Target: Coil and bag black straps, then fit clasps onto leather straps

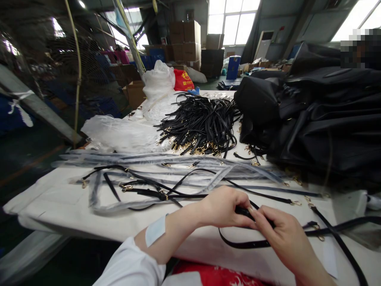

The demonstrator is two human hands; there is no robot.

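Note:
Close together over the table's near edge, my left hand (pixel 226 206) and my right hand (pixel 279 230) both pinch a thin black strap (pixel 244 243). Part of it loops down below my fingers, and the spot between the fingertips is partly hidden. Left of my hands lie more black straps with gold clasps (pixel 162 194), some crossing each other. Long straps in clear plastic sleeves (pixel 119 159) stretch across the table behind them. Near my right hand rest a gold clasp (pixel 320 232) and another black strap (pixel 336 234).
A large heap of black straps (pixel 205 119) with gold clasps lies mid-table. Black bags (pixel 312 115) are piled at the right. Clear plastic bags (pixel 122 133) sit at the left on the white table (pixel 59 202). Beyond stand stacked cartons (pixel 184 39) and a slanted metal post (pixel 41 103).

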